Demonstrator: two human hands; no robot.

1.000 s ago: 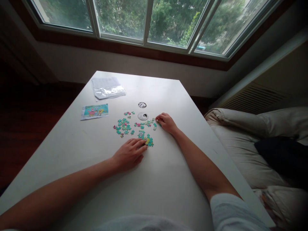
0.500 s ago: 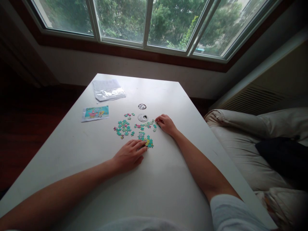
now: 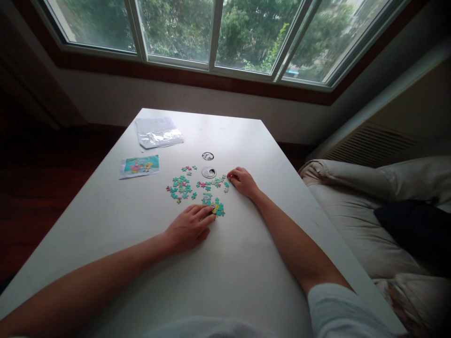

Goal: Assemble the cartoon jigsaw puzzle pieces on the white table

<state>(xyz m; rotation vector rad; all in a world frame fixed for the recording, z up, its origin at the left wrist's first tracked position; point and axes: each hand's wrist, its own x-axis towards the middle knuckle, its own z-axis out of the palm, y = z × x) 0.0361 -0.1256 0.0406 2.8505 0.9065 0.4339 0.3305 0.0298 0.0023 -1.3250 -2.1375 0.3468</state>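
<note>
Loose teal and pink puzzle pieces (image 3: 183,185) lie scattered in the middle of a white table (image 3: 229,263). My left hand (image 3: 190,226) rests flat on the table, fingers stretched out, its fingertips touching a small joined cluster of pieces (image 3: 215,208). My right hand (image 3: 242,180) lies at the right end of the scatter, fingers curled in a pinch on a puzzle piece at the edge of the pile.
A picture card (image 3: 139,165) and a clear plastic bag (image 3: 158,131) lie at the table's far left. Two round grommets (image 3: 208,172) sit behind the pieces. A cushioned seat (image 3: 369,211) stands to the right, windows beyond.
Only the view shifted slightly; both hands stay where they were on the puzzle pieces.
</note>
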